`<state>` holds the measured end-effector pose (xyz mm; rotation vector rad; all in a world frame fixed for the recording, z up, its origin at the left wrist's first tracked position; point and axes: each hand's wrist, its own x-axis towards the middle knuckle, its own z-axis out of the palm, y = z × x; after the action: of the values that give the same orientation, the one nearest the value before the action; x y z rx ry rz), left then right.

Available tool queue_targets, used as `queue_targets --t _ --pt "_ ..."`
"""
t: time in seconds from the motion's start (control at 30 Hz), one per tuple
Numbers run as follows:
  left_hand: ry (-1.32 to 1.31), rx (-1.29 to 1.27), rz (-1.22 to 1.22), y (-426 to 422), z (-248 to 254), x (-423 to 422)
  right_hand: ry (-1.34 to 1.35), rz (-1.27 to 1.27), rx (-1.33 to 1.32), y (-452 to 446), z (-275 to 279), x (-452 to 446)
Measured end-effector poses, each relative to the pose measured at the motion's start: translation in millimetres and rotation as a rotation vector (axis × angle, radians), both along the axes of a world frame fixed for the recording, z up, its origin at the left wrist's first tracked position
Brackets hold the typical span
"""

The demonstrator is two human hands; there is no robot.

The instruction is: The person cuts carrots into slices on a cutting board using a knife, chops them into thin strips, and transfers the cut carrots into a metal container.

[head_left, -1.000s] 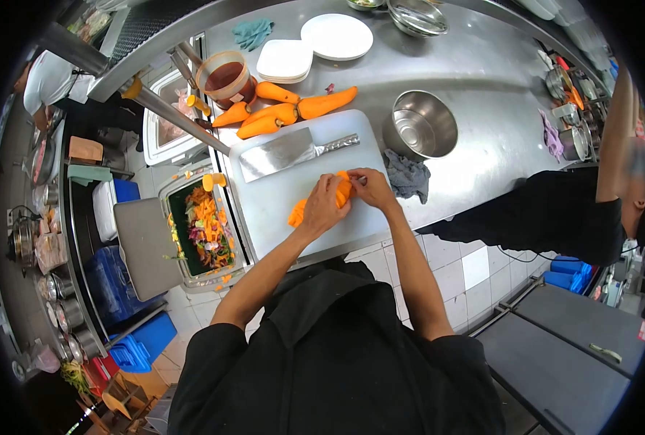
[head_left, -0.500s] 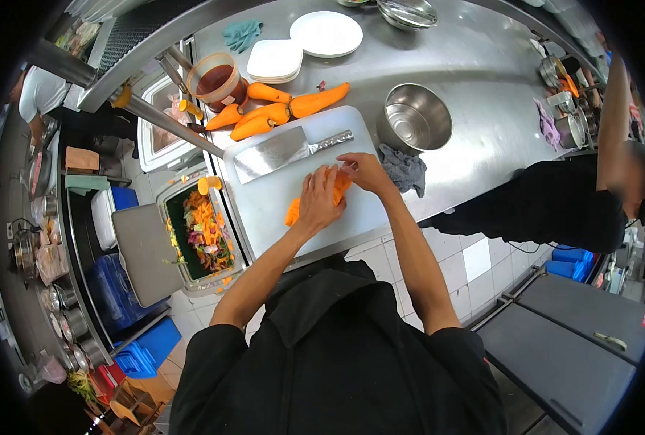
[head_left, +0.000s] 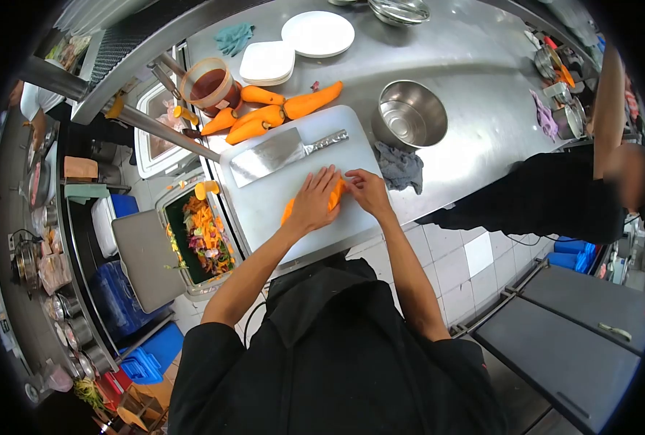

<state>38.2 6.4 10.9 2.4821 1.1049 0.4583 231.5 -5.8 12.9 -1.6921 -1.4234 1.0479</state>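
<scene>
from the left, we find a scrap bin point(head_left: 179, 233), whole orange vegetables point(head_left: 306, 103) and a cleaver point(head_left: 268, 157) lying unheld on the white board point(head_left: 261, 228). the left hand point(head_left: 311, 208) lies over an orange piece point(head_left: 335, 194) on the board, fingers extended, nearly together, not closed round it. the right hand point(head_left: 368, 194) has bent, partly open fingers at its far end; we cannot tell whether they pinch it. we judge this to be steadying and arranging by hand; any shift calls for light, even palm pressure.
</scene>
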Motion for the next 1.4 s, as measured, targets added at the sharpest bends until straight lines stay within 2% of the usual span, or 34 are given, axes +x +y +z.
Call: queue_targets --t 0.37,0.4,0.47,0.53,0.6,0.67,0.77,0.83,0.93,1.03,1.17,1.27,1.33,1.37,1.4 --pt "0.195 0.014 -0.095 -4 11 -21 0.187 0.041 -0.066 -1 -14 -2" --pt "0.142 -0.029 -0.026 -4 17 -19 0.186 0.046 -0.064 3 -13 2" --pt "0.09 -0.075 0.051 -5 23 -6 0.143 -0.124 -0.053 8 -10 14" --pt "0.075 -0.154 0.278 0 19 10 0.145 -0.116 -0.034 12 -13 16" --pt "0.059 -0.137 0.258 3 5 17 0.024 0.031 0.007 16 -9 17" --pt "0.04 -0.12 0.233 5 -10 21 -0.021 0.067 0.032 20 -11 12" --pt "-0.103 -0.199 0.168 -6 -2 6 -0.093 0.13 0.125 17 -9 7" --pt "0.094 0.055 0.357 -27 27 -9 -0.083 0.107 0.085 17 -8 8" --pt "0.184 -0.003 0.466 -57 17 -34 -0.098 0.124 0.069 15 -5 8" --pt "0.141 0.124 0.398 -58 -2 -44 -0.079 0.103 0.085 16 -8 5" --pt "0.12 0.133 0.351 -55 -6 -52 -0.068 0.137 0.091 10 -7 4" --pt "0.094 0.048 0.344 -58 6 -53 -0.058 0.139 0.085 3 -2 1" --pt "0.127 0.012 0.386 -62 3 -53 -0.253 0.083 0.242 5 9 -4" --pt "0.13 0.009 0.403 -63 1 -52 -0.249 0.1 0.242 12 13 -8" --pt "0.152 0.052 0.409 -64 -3 -51 -0.348 0.122 0.407 21 20 -16"
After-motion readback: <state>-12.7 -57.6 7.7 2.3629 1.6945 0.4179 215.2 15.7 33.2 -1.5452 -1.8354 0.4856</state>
